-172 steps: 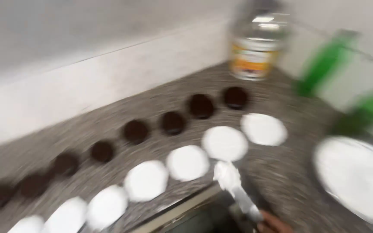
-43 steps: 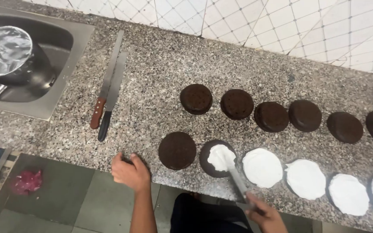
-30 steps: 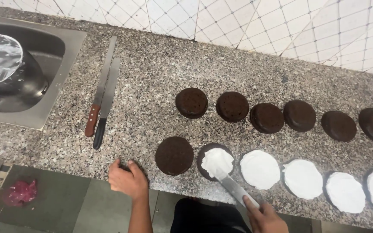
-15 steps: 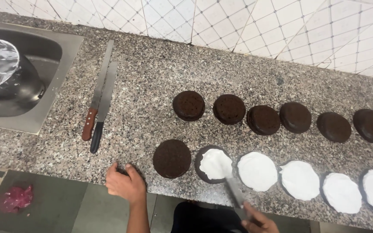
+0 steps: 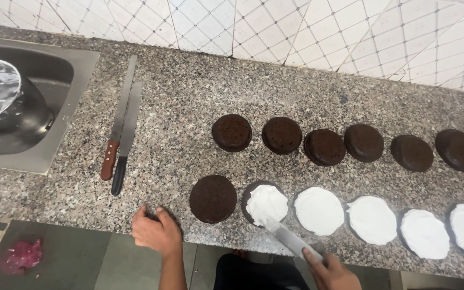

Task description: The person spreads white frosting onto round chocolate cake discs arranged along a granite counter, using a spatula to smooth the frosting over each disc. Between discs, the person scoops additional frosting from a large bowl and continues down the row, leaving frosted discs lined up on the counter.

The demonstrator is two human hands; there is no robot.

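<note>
Our right hand (image 5: 330, 271) grips a spatula (image 5: 291, 239), its blade on the half-iced cake (image 5: 265, 202) ahead; our left hand (image 5: 156, 233) rests loosely curled on the counter edge (image 5: 81, 198).

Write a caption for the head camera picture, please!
Right hand spreads white cream on a chocolate cake round with a spatula.

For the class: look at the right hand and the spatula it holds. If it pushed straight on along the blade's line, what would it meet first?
The right hand points its spatula up and left. Its tip already rests on the half-frosted cake round; beyond that, probably the bare round.
</note>
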